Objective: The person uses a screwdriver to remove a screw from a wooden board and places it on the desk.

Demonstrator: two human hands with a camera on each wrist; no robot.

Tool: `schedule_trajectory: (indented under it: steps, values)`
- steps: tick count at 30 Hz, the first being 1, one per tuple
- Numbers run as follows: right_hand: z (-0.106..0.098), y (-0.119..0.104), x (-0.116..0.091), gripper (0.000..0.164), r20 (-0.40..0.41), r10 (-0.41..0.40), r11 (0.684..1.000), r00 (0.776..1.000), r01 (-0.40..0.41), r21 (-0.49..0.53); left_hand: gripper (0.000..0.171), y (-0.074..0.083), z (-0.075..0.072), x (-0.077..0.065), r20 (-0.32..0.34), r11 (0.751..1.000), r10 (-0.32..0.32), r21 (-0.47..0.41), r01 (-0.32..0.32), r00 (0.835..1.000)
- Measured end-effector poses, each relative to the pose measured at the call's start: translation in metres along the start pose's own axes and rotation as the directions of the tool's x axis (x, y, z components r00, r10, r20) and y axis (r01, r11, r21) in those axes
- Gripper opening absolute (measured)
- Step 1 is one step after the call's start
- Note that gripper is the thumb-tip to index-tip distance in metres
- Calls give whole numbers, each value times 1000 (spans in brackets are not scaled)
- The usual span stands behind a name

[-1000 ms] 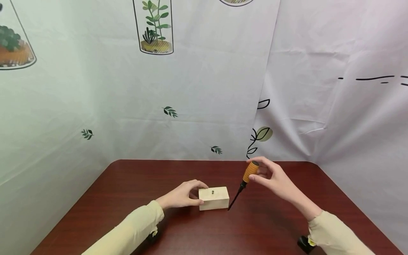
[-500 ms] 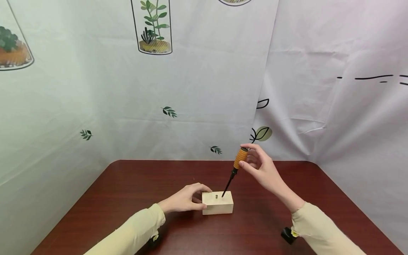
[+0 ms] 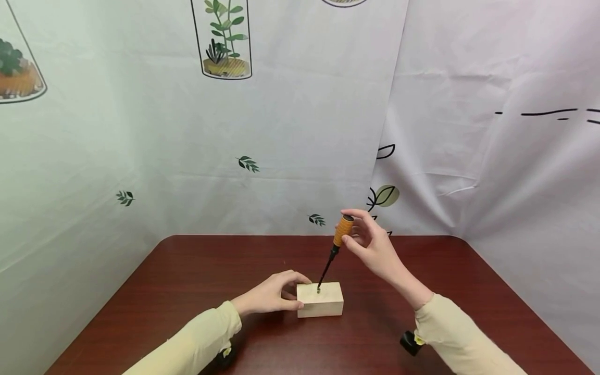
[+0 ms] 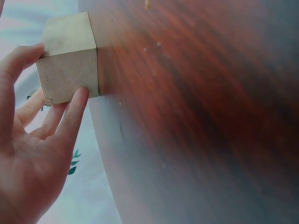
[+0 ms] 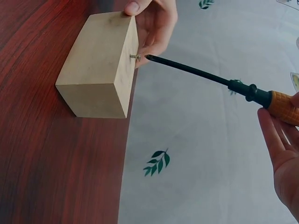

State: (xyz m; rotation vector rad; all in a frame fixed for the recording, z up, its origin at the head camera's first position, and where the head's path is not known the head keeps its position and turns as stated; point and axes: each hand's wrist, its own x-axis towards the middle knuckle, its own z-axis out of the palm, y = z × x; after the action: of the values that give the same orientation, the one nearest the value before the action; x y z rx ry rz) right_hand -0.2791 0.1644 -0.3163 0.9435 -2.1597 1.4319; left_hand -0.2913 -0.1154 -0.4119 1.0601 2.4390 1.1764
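Note:
A pale wooden block (image 3: 323, 307) lies on the table, and a small screw (image 5: 134, 57) stands up from its top face. My left hand (image 3: 269, 295) grips the block's left end between thumb and fingers, one fingertip against the end face in the left wrist view. In my right hand (image 3: 377, 252) is a screwdriver (image 3: 344, 230) with an orange handle and black shaft, pinched by the handle. It tilts down toward the block. Its tip (image 5: 149, 57) sits just off the screw's head in the right wrist view.
The dark red-brown table (image 3: 211, 260) reaches back to a hanging white cloth (image 3: 300, 130) printed with leaves and plants in jars. A black device (image 3: 410, 344) is strapped at the right sleeve.
My right hand has carried the screwdriver left and up, from beside the block to over the screw. My left hand and the block have shifted slightly right and toward me.

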Motion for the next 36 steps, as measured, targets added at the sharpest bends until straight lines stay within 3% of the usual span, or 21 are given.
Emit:
schedule_trajectory:
  steps: [7,14,20,25,30,36]
  values:
    - [0,2,-2,52,5,-2,1000,1000,2,-8,44,0,1,-2,-4,1000,8,-3,-8,1000]
    - [-1,0,-4,50,73,-64,997,995,60,49,44,0,3,-6,0,999,11,-32,-11,1000]
    - [2,-6,-5,51,75,-85,996,994,86,-12,43,1,4,-10,-4,999,11,-51,-11,1000]
    - [10,-9,-4,47,6,-35,998,999,35,-48,44,3,6,-13,1,998,3,-69,-3,1000]
    - [19,-13,0,39,-89,58,998,994,-59,-8,44,3,6,-13,4,997,2,-81,-1,1000]
    - [22,-17,4,38,-82,118,991,990,-111,78,43,1,5,-12,20,996,14,-91,-12,1000]
